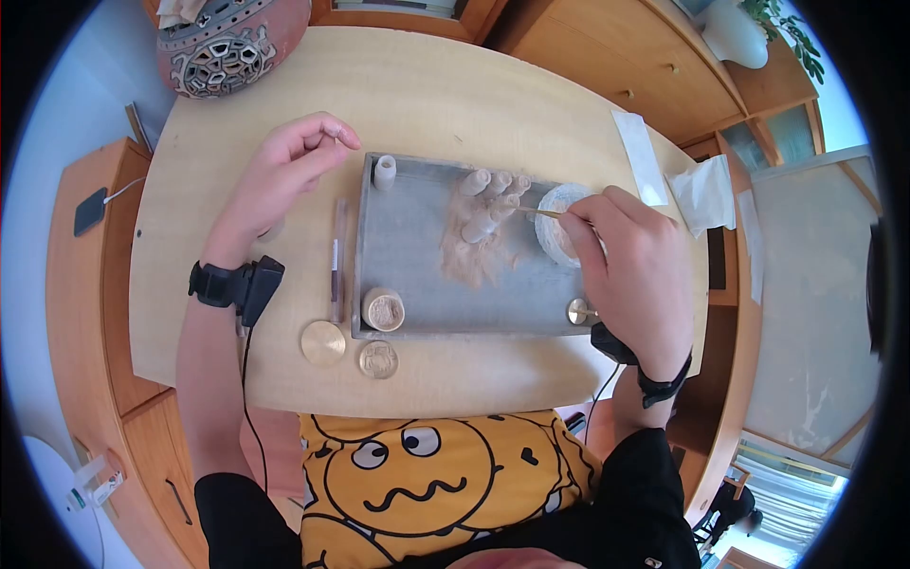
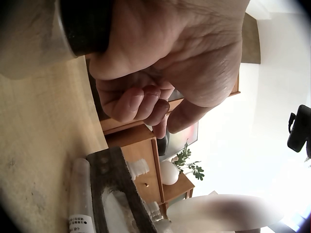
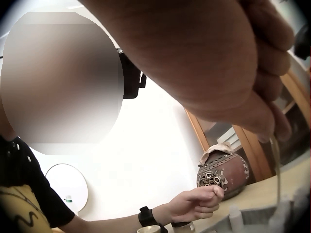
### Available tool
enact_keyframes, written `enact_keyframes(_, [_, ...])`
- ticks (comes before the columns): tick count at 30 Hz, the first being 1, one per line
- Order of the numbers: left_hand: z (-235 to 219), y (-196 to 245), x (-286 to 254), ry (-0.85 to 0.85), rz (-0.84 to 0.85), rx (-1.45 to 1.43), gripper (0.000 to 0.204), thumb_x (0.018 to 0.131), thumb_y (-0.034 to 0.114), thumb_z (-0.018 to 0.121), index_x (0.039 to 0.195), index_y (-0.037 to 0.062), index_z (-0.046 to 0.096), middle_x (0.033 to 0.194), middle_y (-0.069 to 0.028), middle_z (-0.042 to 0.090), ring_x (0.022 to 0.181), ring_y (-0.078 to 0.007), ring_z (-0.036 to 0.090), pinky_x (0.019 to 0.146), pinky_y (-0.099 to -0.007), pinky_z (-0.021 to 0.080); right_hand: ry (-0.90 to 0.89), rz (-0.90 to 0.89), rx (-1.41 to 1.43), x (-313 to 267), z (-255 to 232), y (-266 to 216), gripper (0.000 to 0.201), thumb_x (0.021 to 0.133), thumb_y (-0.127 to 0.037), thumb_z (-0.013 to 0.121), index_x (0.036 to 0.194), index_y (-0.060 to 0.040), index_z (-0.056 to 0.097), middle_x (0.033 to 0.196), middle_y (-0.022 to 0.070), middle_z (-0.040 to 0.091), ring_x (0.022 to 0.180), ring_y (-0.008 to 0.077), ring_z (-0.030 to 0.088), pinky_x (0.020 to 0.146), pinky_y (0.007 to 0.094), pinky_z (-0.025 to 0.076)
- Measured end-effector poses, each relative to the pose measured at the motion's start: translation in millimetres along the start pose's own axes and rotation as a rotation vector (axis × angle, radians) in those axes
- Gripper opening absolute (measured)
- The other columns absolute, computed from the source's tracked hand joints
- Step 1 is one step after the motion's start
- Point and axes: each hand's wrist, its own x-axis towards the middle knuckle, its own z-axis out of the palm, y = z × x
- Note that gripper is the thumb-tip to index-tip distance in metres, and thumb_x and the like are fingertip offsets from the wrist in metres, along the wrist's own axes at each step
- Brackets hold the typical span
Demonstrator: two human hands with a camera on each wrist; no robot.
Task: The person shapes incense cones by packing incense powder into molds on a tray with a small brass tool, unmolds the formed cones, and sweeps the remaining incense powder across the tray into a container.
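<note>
My right hand (image 1: 637,270) pinches a thin brass-coloured stick (image 1: 542,211) between thumb and fingers, over the right side of a grey tray (image 1: 427,275). The stick crosses a white bowl (image 1: 548,237) of pale powder, and its far end reaches a cluster of small powder-dusted bottles (image 1: 482,224). Spilled tan powder (image 1: 466,264) lies around them. Raised beyond the tray's left edge, my left hand (image 1: 289,171) has loosely curled fingers with nothing visible in them. Another small bottle (image 1: 384,173) stands in the tray's far left corner.
A powder-filled jar (image 1: 384,310) and a small brass piece (image 1: 576,311) occupy the tray's near corners. Left of it lie a clear tube (image 1: 339,228) and a gold lid (image 1: 323,342). White paper (image 1: 640,156) and a patterned pot (image 1: 227,52) are on the table.
</note>
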Motion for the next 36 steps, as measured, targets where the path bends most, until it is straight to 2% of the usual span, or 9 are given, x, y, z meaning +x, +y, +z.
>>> enact_keyframes(1, [0.1, -1.3, 0.0, 0.0, 0.015, -0.002, 0.012, 0.1, 0.016, 0.057, 0.107, 0.0076, 0.063, 0.076, 0.0087, 0.045, 0.06, -0.0006, 0.032, 0.053, -0.0193, 0.024, -0.012, -0.01, 0.004, -1.3, -3.4, 0.7, 0.01, 0.087, -0.012, 0.07, 0.082, -0.0047, 0.066, 0.075, 0.0088, 0.062, 0.065, 0.0305, 0.063, 0.058, 0.0384, 0.051])
enact_keyframes(12, [1.0, 3.9, 0.2, -0.001, 0.008, 0.021, 0.012, 0.1, 0.015, 0.056, 0.107, 0.0076, 0.063, 0.076, 0.009, 0.044, 0.061, -0.0005, 0.031, 0.053, -0.0197, 0.023, -0.051, 0.018, -0.003, -11.0, -5.4, 7.0, 0.01, 0.087, -0.014, 0.071, 0.082, -0.0058, 0.066, 0.073, 0.0074, 0.061, 0.065, 0.0303, 0.064, 0.057, 0.0383, 0.051])
enact_keyframes(23, [0.4, 3.3, -1.2, -0.009, 0.016, 0.009, 0.013, 0.101, 0.015, 0.056, 0.107, 0.007, 0.063, 0.077, 0.0095, 0.044, 0.061, -0.0002, 0.031, 0.053, -0.019, 0.024, -0.079, -0.121, -0.012, -12.7, -7.5, -4.3, 0.011, 0.086, -0.011, 0.07, 0.079, -0.0068, 0.062, 0.072, 0.0067, 0.056, 0.063, 0.0259, 0.063, 0.053, 0.0369, 0.049])
enact_keyframes(25, [-0.4, 4.4, -1.8, -0.016, 0.005, -0.013, 0.013, 0.1, 0.02, 0.058, 0.104, 0.0107, 0.066, 0.079, 0.0104, 0.049, 0.068, 0.0003, 0.034, 0.057, -0.0195, 0.026, -0.08, -0.128, -0.02, -13.6, -8.5, -5.2, 0.011, 0.086, -0.011, 0.07, 0.08, -0.0068, 0.061, 0.071, 0.0065, 0.056, 0.063, 0.0258, 0.064, 0.053, 0.0368, 0.049])
enact_keyframes(36, [-0.1, 3.7, -2.5, -0.025, 0.004, -0.021, 0.013, 0.1, 0.021, 0.058, 0.104, 0.0106, 0.066, 0.08, 0.0109, 0.049, 0.068, 0.0004, 0.034, 0.056, -0.0188, 0.026, -0.192, -0.067, -0.085, -37.0, -0.6, -10.4, 0.019, 0.085, -0.012, 0.069, 0.076, -0.0068, 0.054, 0.067, 0.0059, 0.054, 0.059, 0.0253, 0.063, 0.051, 0.0368, 0.049])
